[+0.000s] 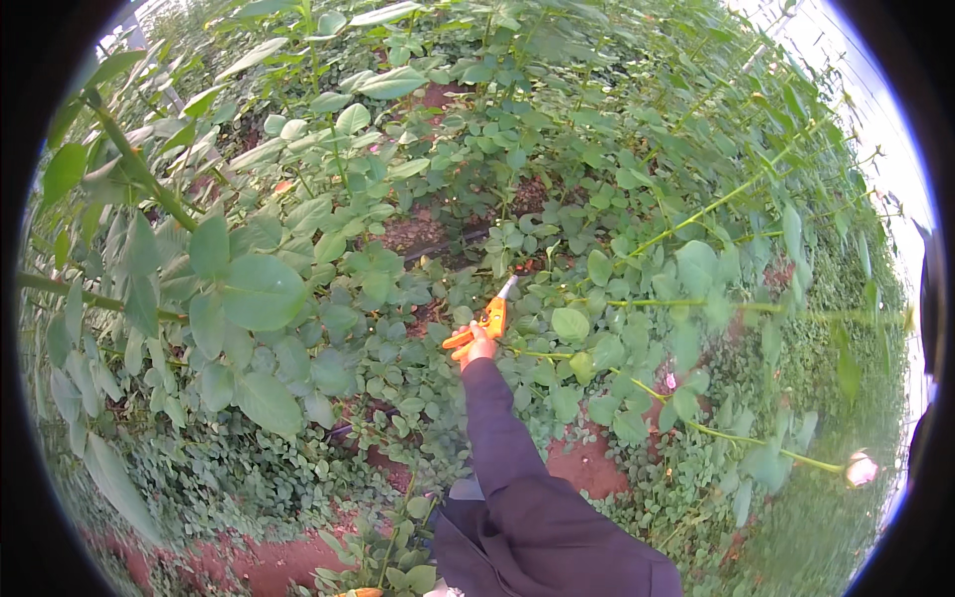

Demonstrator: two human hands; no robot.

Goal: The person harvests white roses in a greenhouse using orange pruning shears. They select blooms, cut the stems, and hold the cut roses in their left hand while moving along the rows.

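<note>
My right hand [478,348], at the end of a dark sleeve, grips orange-handled pruning shears [494,317] near the middle of the view. The grey blade tips point up and slightly right into low rose leaves; whether they touch a stem cannot be told. Beside the hand, a long green rose stem [634,380] runs down to the right and ends in a pale pink rose bloom [862,470]. My left hand is out of view. At the bottom edge lies a small orange-yellow object [361,592], cut off by the picture.
Dense rose bushes surround me. Large leaves [263,292] and thick stems [134,168] stand close at the left, and long stems [720,201] cross at the right. A dark irrigation pipe [448,246] runs along the bed. Reddish soil [589,463] shows between plants.
</note>
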